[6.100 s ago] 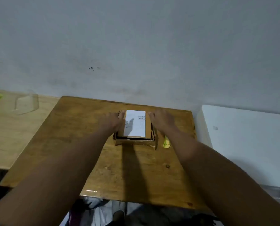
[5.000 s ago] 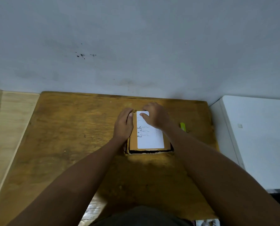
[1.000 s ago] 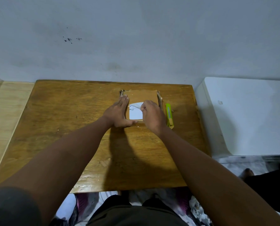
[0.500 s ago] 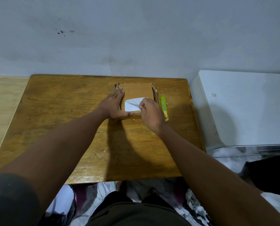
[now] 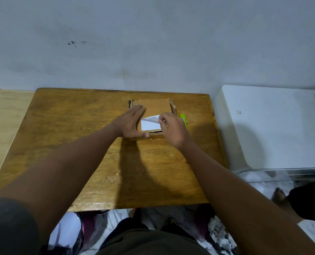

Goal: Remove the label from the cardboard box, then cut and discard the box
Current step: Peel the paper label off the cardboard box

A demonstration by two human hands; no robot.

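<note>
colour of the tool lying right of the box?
Bright yellow-green. The tool shows in the head view, partly hidden behind the right hand.

Flat brown cardboard box (image 5: 155,107), white label (image 5: 150,125) half peeled back.

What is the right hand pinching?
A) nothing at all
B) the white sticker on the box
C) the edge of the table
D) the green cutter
B: the right hand pinches the curled-up edge of the white sticker on the cardboard box, while the green cutter lies untouched on the table beside the box.
</note>
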